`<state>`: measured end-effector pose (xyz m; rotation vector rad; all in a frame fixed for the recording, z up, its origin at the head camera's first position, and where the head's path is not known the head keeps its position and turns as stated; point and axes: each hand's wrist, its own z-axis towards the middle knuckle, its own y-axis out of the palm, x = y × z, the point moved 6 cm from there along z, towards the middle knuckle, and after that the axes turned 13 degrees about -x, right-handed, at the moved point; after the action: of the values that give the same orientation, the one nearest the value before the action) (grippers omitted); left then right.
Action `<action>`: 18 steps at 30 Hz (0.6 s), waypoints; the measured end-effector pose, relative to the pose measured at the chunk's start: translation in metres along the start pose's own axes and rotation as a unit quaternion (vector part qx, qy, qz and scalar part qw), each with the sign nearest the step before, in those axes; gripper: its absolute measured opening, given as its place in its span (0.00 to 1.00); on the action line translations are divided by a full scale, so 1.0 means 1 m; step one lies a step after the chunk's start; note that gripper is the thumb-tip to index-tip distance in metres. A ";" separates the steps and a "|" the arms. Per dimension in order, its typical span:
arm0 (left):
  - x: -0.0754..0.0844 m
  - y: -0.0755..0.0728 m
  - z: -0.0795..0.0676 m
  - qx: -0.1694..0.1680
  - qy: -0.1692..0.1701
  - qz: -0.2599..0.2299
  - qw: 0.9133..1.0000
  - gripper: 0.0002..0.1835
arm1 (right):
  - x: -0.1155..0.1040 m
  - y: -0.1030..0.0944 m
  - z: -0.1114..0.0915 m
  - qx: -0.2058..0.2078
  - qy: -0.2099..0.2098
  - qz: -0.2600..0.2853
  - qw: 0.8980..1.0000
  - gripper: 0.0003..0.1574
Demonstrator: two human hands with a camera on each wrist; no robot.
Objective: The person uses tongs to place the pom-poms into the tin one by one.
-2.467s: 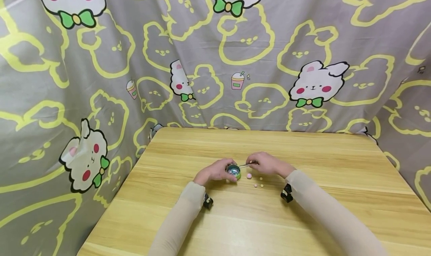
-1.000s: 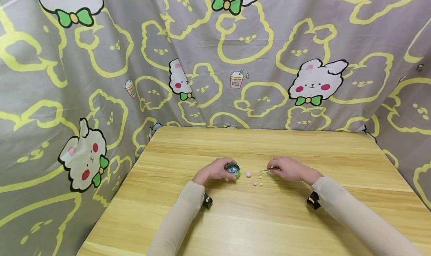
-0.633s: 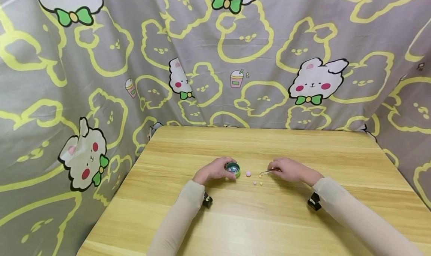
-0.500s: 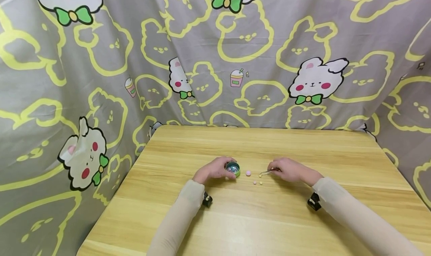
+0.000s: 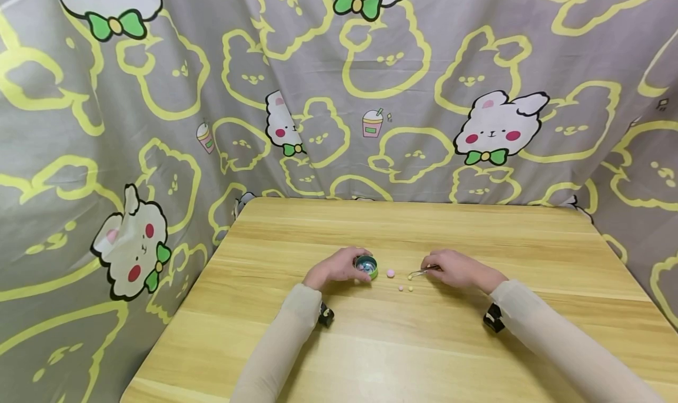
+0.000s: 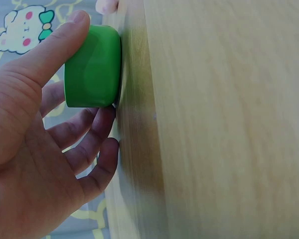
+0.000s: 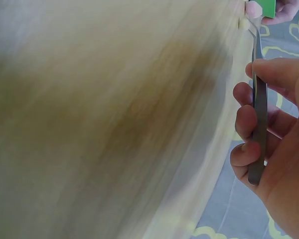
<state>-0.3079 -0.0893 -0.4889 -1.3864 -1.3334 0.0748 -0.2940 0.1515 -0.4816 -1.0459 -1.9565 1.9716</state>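
Observation:
My left hand [image 5: 339, 266] holds a small round green container [image 5: 374, 275] on the table, thumb on the near side. Its top is uncovered, with small pieces inside that are too small to identify. In the left wrist view the thumb lies along the smooth green wall [image 6: 92, 69]. Farther right, my right hand [image 5: 455, 267] pinches metal tweezers [image 7: 259, 129] between thumb and fingers. Their bent tips are right at a small yellow ball [image 5: 410, 277]. A larger pink ball [image 5: 391, 273] lies between the container and the tweezers.
Nearer the person, a small pink ball [image 5: 401, 288] and another yellow ball [image 5: 410, 289] lie side by side on the wooden table [image 5: 371, 356]. A grey curtain [image 5: 328, 56] with cartoon animals hangs behind the table and along its sides.
The right hand has moved from beside the container rightward with the tweezers, and their tips have come down to the yellow ball. The left hand stays on the container. Little differs over the last half second.

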 end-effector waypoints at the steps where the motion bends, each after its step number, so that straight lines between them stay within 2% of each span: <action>1: 0.000 0.000 0.000 0.000 0.000 0.002 1.000 0.33 | 0.000 0.000 0.000 -0.002 0.001 0.002 1.000 0.06; 11: 0.000 0.000 0.000 0.001 -0.001 0.003 1.000 0.32 | 0.003 0.001 0.000 -0.003 0.007 0.001 1.000 0.05; 18: 0.000 0.000 0.000 0.001 -0.005 0.001 1.000 0.32 | 0.001 0.000 0.000 0.007 -0.015 -0.008 1.000 0.05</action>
<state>-0.3080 -0.0893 -0.4895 -1.3884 -1.3403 0.0849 -0.2945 0.1518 -0.4822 -0.9987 -1.9565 2.0018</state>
